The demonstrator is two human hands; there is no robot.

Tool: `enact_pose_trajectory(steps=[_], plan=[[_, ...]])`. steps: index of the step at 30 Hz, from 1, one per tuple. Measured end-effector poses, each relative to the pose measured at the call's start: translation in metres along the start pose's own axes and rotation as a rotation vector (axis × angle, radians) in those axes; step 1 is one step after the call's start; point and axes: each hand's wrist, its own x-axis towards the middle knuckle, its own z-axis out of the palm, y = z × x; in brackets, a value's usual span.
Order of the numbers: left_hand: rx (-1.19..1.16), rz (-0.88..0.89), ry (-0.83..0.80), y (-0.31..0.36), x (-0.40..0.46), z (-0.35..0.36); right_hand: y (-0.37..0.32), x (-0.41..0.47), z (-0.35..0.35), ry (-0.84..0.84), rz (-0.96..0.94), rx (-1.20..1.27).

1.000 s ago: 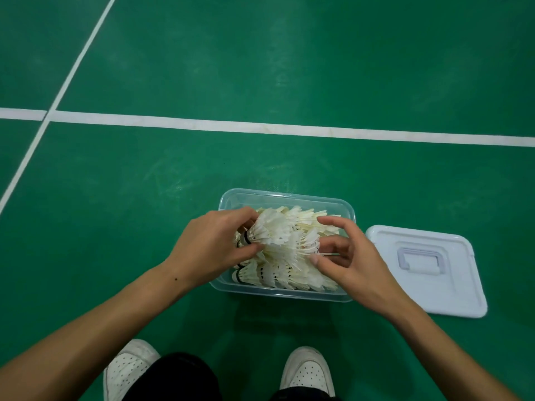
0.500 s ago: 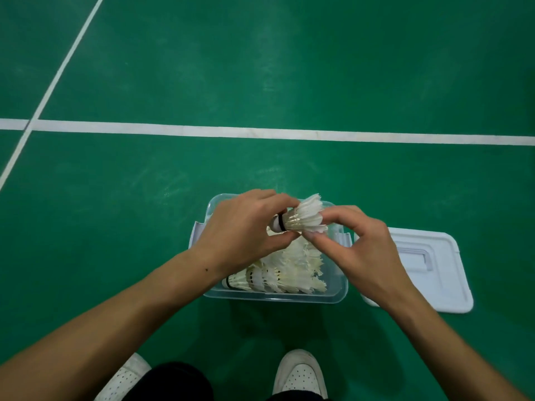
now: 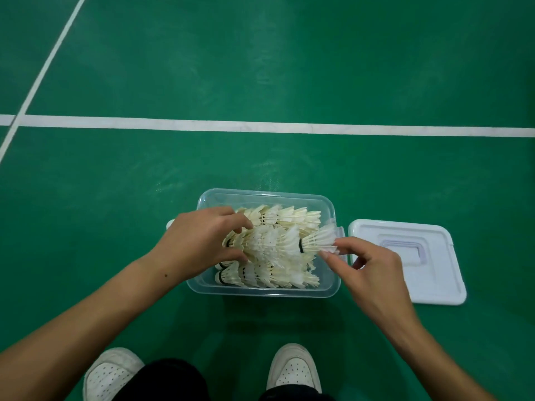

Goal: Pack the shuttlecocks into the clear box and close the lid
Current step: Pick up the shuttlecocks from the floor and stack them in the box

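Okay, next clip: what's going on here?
A person crouched on a green court is packing shuttlecocks into a clear box. The left hand grips one end of a nested row lying across the top of the pile, and the right hand pinches the feathers at the other end, near the box's right wall. More rows already lie in the box. The lid lies on the floor to the right of the box, not yet on.
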Motion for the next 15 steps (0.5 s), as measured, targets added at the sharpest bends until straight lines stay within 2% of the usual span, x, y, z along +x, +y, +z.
enact_pose_trajectory(steps=[3, 10, 15], plan=[[0.013, -0.013, 0.023, 0.005, 0.006, 0.003, 0.002, 0.004, 0.010, -0.112, 0.060, 0.010], [0.073, -0.017, 0.026, 0.018, 0.017, 0.009, -0.004, 0.021, 0.027, -0.126, 0.106, -0.124], [0.015, -0.027, -0.001, 0.011, 0.009, 0.004, -0.003, 0.021, 0.012, -0.220, 0.202, 0.071]])
